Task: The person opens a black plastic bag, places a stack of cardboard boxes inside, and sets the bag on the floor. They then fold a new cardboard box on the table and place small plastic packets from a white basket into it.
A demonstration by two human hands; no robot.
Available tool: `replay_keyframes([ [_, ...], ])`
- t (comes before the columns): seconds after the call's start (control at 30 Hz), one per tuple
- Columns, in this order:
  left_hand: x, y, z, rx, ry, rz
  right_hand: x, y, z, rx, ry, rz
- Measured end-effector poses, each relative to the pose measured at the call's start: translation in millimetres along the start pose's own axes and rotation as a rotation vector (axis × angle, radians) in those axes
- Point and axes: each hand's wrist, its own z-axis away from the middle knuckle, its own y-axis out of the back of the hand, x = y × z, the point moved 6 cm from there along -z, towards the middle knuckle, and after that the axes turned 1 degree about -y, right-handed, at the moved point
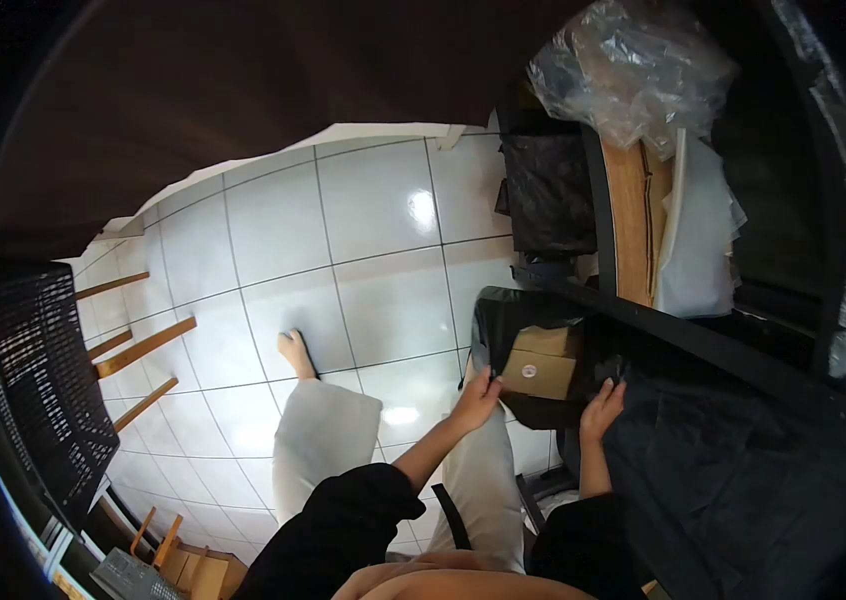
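A small brown cardboard box [550,384] with a round white sticker shows in the mouth of a glossy black plastic bag [495,312], above my right leg. My left hand [477,398] pinches the near left edge of the bag, fingertips beside the box. On the other side, my right hand [602,408] grips the bag's right edge, its fingers bent around the plastic. Dark plastic surrounds the box on all sides, and the lower part of the box is hidden in it.
Crumpled clear plastic [633,70], cardboard sheets [629,225] and white plastic sheets [698,235] fill a dark-framed rack at the right. Black fabric [743,480] hangs below it. At the left stands a black crate [48,390] near wooden legs [148,347]. White tiles [383,300] cover the floor.
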Motion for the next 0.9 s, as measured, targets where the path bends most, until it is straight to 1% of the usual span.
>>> replay_keyframes([
  [0.07,14.4,28.7,19.1,0.046,-0.010,-0.039,-4.4,28.4,17.7,0.239,0.023,-0.117],
  [0.1,29.5,46.6,20.8,0.084,-0.031,-0.078,-16.9,37.3,28.3,0.400,0.134,-0.154],
  [0.13,53.7,65.4,30.7,0.140,-0.164,-0.053,-14.6,33.9,37.9,0.300,0.008,-0.253],
  [0.17,63.7,86.2,47.9,0.334,-0.211,-0.055,-11.4,36.8,49.0,0.185,-0.106,-0.333],
  [0.23,137.0,117.0,84.7,0.106,-0.203,0.000,-2.7,19.2,63.8,0.239,0.044,-0.405],
  [0.27,143.5,127.8,98.1,0.035,-0.190,-0.029,-33.9,19.0,79.9,0.119,-0.065,-0.570],
  [0.3,153.8,127.9,110.3,-0.024,-0.100,-0.106,-52.0,12.3,89.8,0.110,-0.066,-0.589],
  [0.37,174.6,102.3,136.8,-0.015,-0.287,-0.176,-95.3,-5.7,106.5,-0.086,0.196,-0.245],
  [0.43,158.7,55.6,153.5,-0.227,-0.030,-0.242,-75.9,-79.7,121.4,-0.258,0.139,-0.271],
  [0.47,149.1,48.2,157.7,-0.176,-0.120,-0.292,-113.3,-66.2,138.8,-0.316,-0.003,-0.360],
  [0.5,137.8,61.6,157.7,-0.070,-0.336,-0.288,-153.0,-45.7,155.6,-0.370,-0.145,-0.448],
  [0.53,175.4,84.3,161.4,-0.073,-0.413,-0.198,-118.9,-59.8,141.3,-0.175,0.047,-0.491],
  [0.57,192.7,116.3,162.5,-0.084,-0.254,-0.193,-110.8,-46.9,139.9,-0.211,-0.180,-0.790],
  [0.6,207.6,155.1,162.7,0.005,-0.008,-0.275,-102.0,-28.7,138.5,-0.235,-0.275,-0.845],
  [0.63,206.5,188.1,158.6,0.292,-0.162,-0.048,-96.7,-14.8,138.0,-0.252,-0.366,-0.909],
  [0.67,193.5,176.2,152.6,0.308,-0.207,-0.074,-96.7,-13.9,141.9,-0.296,-0.306,-0.765],
  [0.7,182.8,152.9,156.8,0.330,-0.248,-0.097,-90.4,-30.8,154.0,-0.284,-0.280,-0.779],
  [0.73,170.6,116.0,167.8,0.211,-0.155,-0.114,-112.1,-40.4,172.3,-0.403,-0.217,-0.661],
  [0.77,200.2,86.5,191.2,0.176,-0.451,-0.293,-132.7,-47.9,183.4,-0.516,-0.151,-0.545],
  [0.83,188.7,77.3,199.2,0.006,-0.292,-0.081,-132.6,-37.8,185.1,-0.373,-0.120,-0.613],
  [0.87,183.2,100.4,195.5,0.056,-0.207,-0.079,-127.6,-19.1,177.5,-0.281,-0.061,-0.423],
  [0.9,180.7,132.4,190.9,0.105,-0.121,-0.073,-118.1,-3.6,170.2,-0.238,-0.067,-0.313],
])
